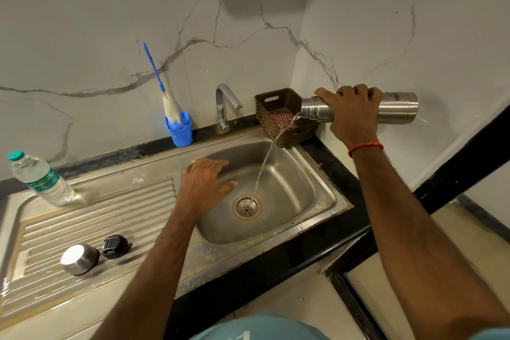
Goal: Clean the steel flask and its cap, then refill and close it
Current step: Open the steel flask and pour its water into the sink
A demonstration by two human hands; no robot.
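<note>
My right hand [352,113] grips the steel flask [397,106], which lies nearly level high above the sink's right side, mouth pointing left. A thin stream of water [265,163] runs from its mouth down to the drain [246,207]. My left hand [205,183] hovers with fingers spread over the left part of the basin and holds nothing. The steel cup cap [79,259] lies mouth down on the ribbed drainboard, and the black stopper [114,246] sits just right of it.
A steel sink [317,196] with a tap [225,106] behind it. A blue holder [180,130] with a bottle brush [171,112] stands at the wall. A brown basket [284,119] holds a checked cloth. A plastic water bottle [41,179] lies on the drainboard's far left.
</note>
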